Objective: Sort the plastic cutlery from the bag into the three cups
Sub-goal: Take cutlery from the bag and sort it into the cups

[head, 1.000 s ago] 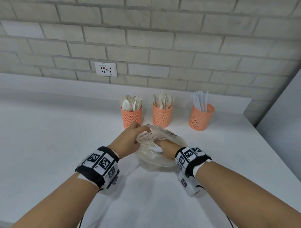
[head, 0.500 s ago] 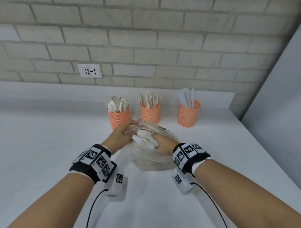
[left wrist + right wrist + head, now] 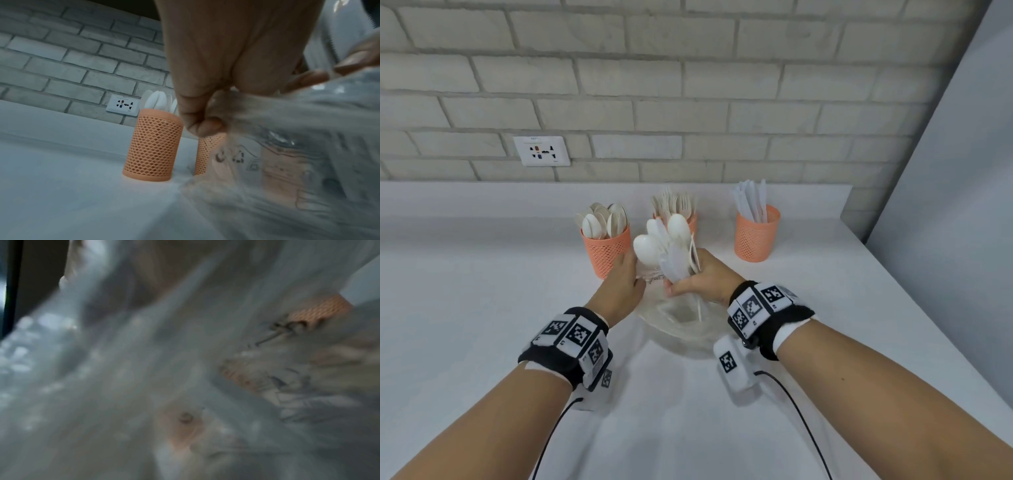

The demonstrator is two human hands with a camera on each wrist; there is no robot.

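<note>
Right hand [image 3: 702, 281] has lifted bunch of spoons [image 3: 667, 246] out of bag [image 3: 681, 325], grip closed round handles. Left hand [image 3: 619, 284] pinches bag mouth, mid-counter. Next: spoon cup [image 3: 606, 250], back edge.

Both forearms are bare. Each wrist wears a black band [image 3: 571, 346] carrying white blocks printed with black square markers; a thin black cable [image 3: 796, 411] trails from each.

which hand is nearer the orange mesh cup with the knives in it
Right. The right hand, gripping a bunch of white plastic cutlery, is left of and nearer the camera than the orange mesh knife cup; the left hand pinches the clear plastic bag farther left.
</note>
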